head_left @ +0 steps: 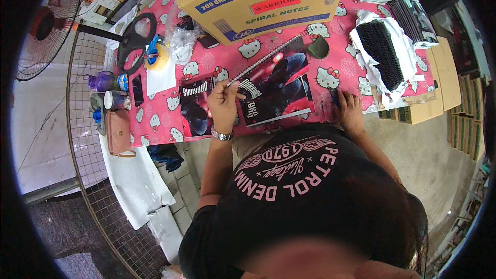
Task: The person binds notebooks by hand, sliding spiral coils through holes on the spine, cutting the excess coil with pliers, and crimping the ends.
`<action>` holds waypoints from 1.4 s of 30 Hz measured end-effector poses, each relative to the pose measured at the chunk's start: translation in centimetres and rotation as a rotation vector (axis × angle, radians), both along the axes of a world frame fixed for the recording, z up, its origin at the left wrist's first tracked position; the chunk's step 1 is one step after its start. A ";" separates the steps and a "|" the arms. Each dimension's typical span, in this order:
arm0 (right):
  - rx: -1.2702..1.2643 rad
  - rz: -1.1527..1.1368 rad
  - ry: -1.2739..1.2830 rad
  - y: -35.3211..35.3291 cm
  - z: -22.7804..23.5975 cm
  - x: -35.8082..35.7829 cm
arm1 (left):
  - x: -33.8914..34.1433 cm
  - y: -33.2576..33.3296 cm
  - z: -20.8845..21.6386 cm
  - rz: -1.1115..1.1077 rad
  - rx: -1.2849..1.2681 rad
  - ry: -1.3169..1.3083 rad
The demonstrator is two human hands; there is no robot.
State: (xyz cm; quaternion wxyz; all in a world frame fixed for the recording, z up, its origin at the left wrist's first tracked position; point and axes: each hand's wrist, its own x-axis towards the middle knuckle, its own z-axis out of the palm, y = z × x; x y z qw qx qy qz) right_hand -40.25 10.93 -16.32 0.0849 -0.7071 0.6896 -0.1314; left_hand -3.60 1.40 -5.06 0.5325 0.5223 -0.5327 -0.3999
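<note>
A notebook (276, 85) with a dark, red-lit printed cover lies in front of me, turned at a slant. Along its upper edge runs a thin spiral coil (266, 61). My left hand (223, 104), with a watch on the wrist, pinches the lower left end of that coil. Another notebook (196, 106) with a similar cover lies flat beside my left wrist. At the table's near edge, right of the notebook, my right hand (350, 109) has its fingers bent over a small dark thing (335, 98), whose kind is largely hidden.
A big cardboard box (263, 8) stands behind the notebook, with a dark green bowl (318, 48) to its right. Black spiral coils (382, 51) lie on white paper, near stacked notebooks (413, 20). Scissors-like black handles (137, 41), a tape roll (157, 58), a phone (138, 90) and a pink pouch (119, 132) lie left.
</note>
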 end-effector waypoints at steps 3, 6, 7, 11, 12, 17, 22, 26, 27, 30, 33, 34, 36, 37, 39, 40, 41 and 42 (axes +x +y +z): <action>-0.048 -0.007 -0.331 -1.4 1.9 0.4 | -1.3 0.3 0.1 0.065 -0.064 0.057; -0.143 0.168 -0.619 -3.3 8.6 5.0 | -0.8 0.3 0.5 -0.013 -0.090 -0.077; -0.180 0.288 -0.645 -4.1 10.3 6.7 | -0.9 0.2 0.5 -0.008 -0.062 -0.095; -0.207 0.536 -0.680 -6.7 13.3 13.0 | -0.2 0.3 -0.3 0.016 -0.023 -0.111; -0.240 0.571 -0.660 -7.1 13.6 14.1 | -0.3 0.4 -0.2 0.018 -0.036 -0.134; -0.302 0.592 -0.518 -7.9 14.7 16.2 | -0.5 0.7 -0.2 0.020 -0.116 -0.076; -0.171 0.605 -0.539 -7.6 15.9 16.1 | -0.7 1.0 -0.3 0.051 -0.168 -0.138; 0.679 0.370 -1.301 -8.0 15.9 16.4 | -0.9 1.1 -0.2 0.098 -0.262 -0.325; 0.994 0.244 -1.542 -8.2 15.5 16.4 | -1.0 1.3 0.0 0.088 -0.269 -0.307; 0.552 0.459 -1.361 -7.9 14.2 16.7 | -0.1 1.7 0.5 0.151 -0.217 -0.134; 0.201 0.451 -0.924 -8.5 15.3 11.9 | 4.2 2.1 0.0 0.378 -0.082 0.249; 0.155 0.363 -0.871 -8.7 14.9 10.1 | 7.1 2.5 -0.6 0.451 -0.065 0.358; -0.006 0.190 -0.576 -8.9 10.3 5.9 | 12.6 4.0 -2.3 0.584 -0.046 0.377; 0.010 0.147 -0.494 -8.6 8.6 4.1 | 14.5 4.9 -3.3 0.649 -0.007 0.386; -0.005 0.146 -0.328 -7.6 5.5 1.5 | 18.0 7.2 -5.9 0.736 0.081 0.336; -0.037 0.185 -0.241 -7.1 3.7 0.6 | 18.7 7.6 -7.2 0.784 0.079 0.268; -0.072 0.216 -0.150 -6.7 3.6 0.3 | 18.4 7.4 -7.4 0.822 0.078 0.203; -0.065 0.206 -0.188 -6.8 3.4 -0.3 | 18.2 7.3 -7.6 0.858 0.077 0.137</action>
